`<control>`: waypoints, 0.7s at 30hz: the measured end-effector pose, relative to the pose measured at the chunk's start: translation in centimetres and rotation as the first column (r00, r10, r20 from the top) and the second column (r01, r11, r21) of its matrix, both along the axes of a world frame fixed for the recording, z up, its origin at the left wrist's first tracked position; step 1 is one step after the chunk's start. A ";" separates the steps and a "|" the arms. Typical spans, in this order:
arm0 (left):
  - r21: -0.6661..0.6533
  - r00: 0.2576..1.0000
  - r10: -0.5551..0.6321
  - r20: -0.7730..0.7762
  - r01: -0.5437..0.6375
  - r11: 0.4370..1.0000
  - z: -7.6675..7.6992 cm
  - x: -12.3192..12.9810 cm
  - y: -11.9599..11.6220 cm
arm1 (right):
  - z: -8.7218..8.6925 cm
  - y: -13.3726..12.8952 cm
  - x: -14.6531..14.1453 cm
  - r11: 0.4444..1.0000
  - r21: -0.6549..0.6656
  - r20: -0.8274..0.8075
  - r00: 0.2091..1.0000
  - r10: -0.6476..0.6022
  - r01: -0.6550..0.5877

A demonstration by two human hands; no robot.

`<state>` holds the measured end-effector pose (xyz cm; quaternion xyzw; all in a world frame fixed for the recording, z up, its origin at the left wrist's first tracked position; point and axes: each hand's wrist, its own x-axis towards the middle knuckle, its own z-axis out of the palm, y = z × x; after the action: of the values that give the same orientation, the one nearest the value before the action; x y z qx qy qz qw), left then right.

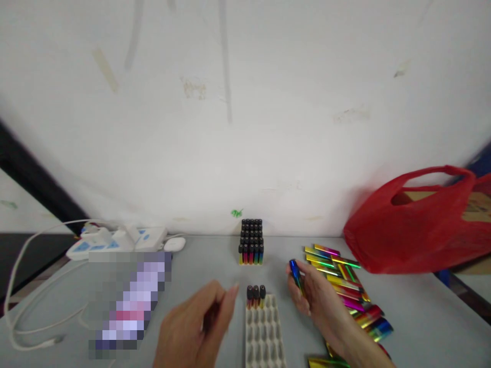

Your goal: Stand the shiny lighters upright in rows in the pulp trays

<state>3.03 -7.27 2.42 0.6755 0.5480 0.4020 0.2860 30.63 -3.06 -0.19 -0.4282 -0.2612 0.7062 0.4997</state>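
Note:
A shiny blue-to-yellow tube (295,273) is held in my right hand (312,294), right of centre. My left hand (201,322) is raised at the lower middle, thumb and forefinger near each other; whether anything is between them is hidden. Between my hands lies a pale tray (264,335) with rows of hollows; three black-capped tubes (255,295) stand at its far end. Beyond it, a block of black-capped coloured tubes (251,243) stands upright near the wall. Many loose metallic tubes (351,291) lie beside and behind my right hand.
A red plastic bag (414,225) stands at the right. On the left are a white power strip (115,240), a looping white cable (17,286), a small white case (174,244) and a pixelated purple object (132,301). The white wall (268,128) bounds the table's back.

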 end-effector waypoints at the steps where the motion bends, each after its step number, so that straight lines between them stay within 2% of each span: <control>1: 0.056 0.995 0.069 0.066 -0.073 0.996 0.0 0.5 1.3 | -0.1 0.1 0.1 1.000 0.000 0.000 1.000 -0.006 0.006; 3: 0.128 0.958 0.144 0.248 -0.180 0.975 -0.5 1.4 3.0 | -0.2 0.1 0.1 1.000 0.009 0.004 1.000 -0.027 0.027; 4: 0.134 0.950 0.125 0.285 -0.169 0.977 -0.9 1.9 3.4 | -0.2 0.1 0.0 0.999 0.013 0.006 0.999 -0.046 0.046; 7: 0.148 0.971 0.076 0.228 -0.112 0.983 -2.5 2.5 2.9 | 0.0 -0.1 -0.3 0.995 0.030 0.013 0.996 -0.093 0.092; 9: 0.124 0.982 0.042 0.182 -0.065 0.990 -3.3 2.6 2.1 | 0.2 -0.2 -0.5 0.996 0.039 0.010 0.997 -0.079 0.078; 11: 0.080 0.984 0.052 0.172 -0.067 0.995 -3.8 2.4 1.5 | 0.3 -0.4 -0.6 0.998 0.036 0.005 0.999 -0.043 0.043; 16: 0.134 0.987 0.073 0.141 -0.092 0.987 -4.0 1.1 2.5 | 0.2 -0.3 -0.7 0.999 0.036 0.001 1.000 -0.024 0.024; 21: 0.192 0.995 0.100 0.022 -0.102 0.976 -2.9 0.4 3.8 | 0.4 -0.1 -0.8 0.996 0.044 0.009 0.997 -0.072 0.071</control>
<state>3.41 -3.50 -0.52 0.6689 0.5384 0.4713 0.2016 29.83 -3.18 0.20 -0.4299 -0.2639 0.6796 0.5326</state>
